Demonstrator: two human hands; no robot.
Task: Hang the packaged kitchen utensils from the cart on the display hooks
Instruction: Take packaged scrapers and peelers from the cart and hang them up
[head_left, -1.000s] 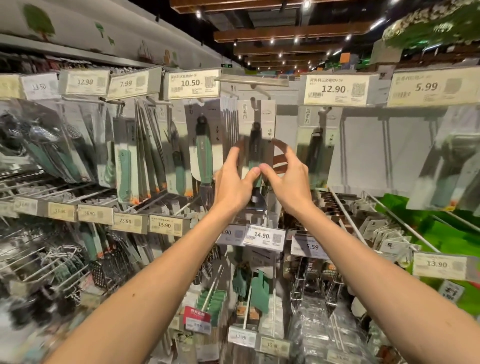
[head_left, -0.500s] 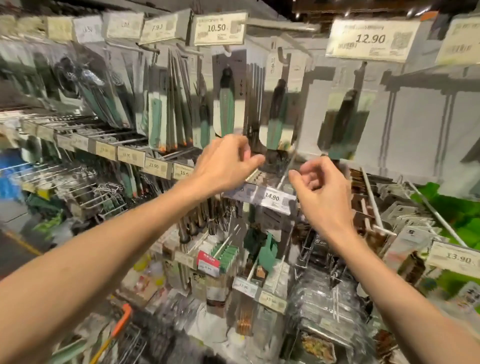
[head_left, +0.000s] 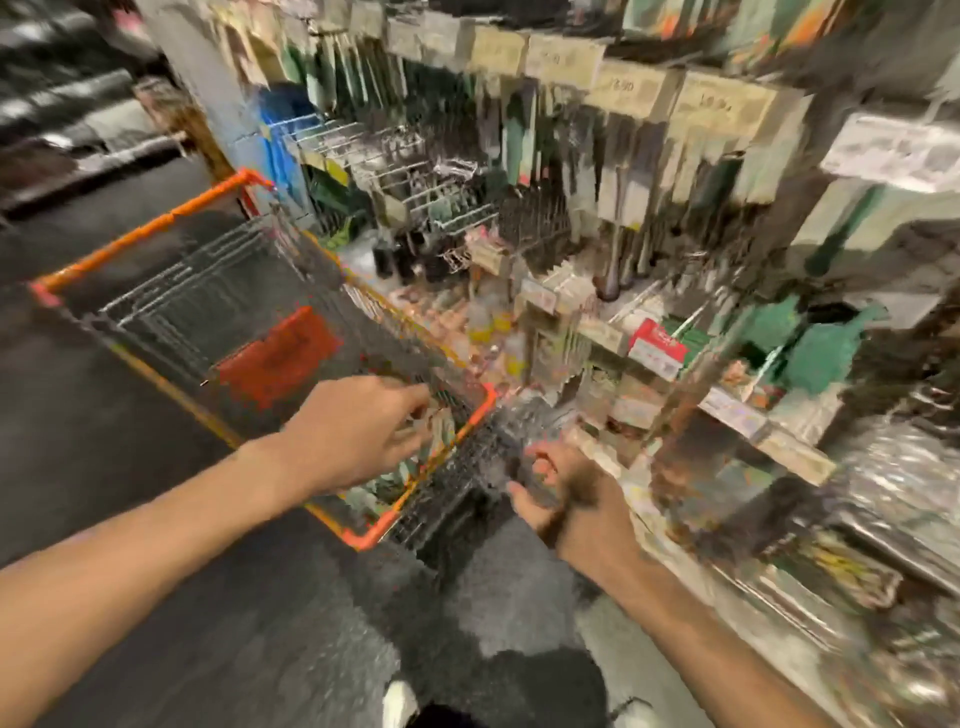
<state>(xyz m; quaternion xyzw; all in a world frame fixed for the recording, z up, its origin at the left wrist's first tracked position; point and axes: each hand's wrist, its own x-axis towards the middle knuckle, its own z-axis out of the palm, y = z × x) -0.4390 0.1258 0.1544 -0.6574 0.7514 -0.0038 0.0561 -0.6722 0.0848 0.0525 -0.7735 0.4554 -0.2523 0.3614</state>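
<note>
Right hand (head_left: 566, 499): loosely curled, empty, just outside the cart (head_left: 156, 224) at its near right corner.
Left hand (head_left: 358, 431): fingers apart, reaching over the packaged utensils (head_left: 387, 486) inside that corner.
Display hooks (head_left: 452, 215): beyond, blurred.
Step, as judged: fetching a pack; the next move calls for a pinch on its card.

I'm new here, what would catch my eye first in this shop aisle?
The orange-rimmed wire shopping cart on the dark floor at left stands out most, with the left hand spread over its near corner and the right hand curled loosely just right of it. Behind, blurred rows of packaged kitchen utensils hang under pale price tags.
</note>
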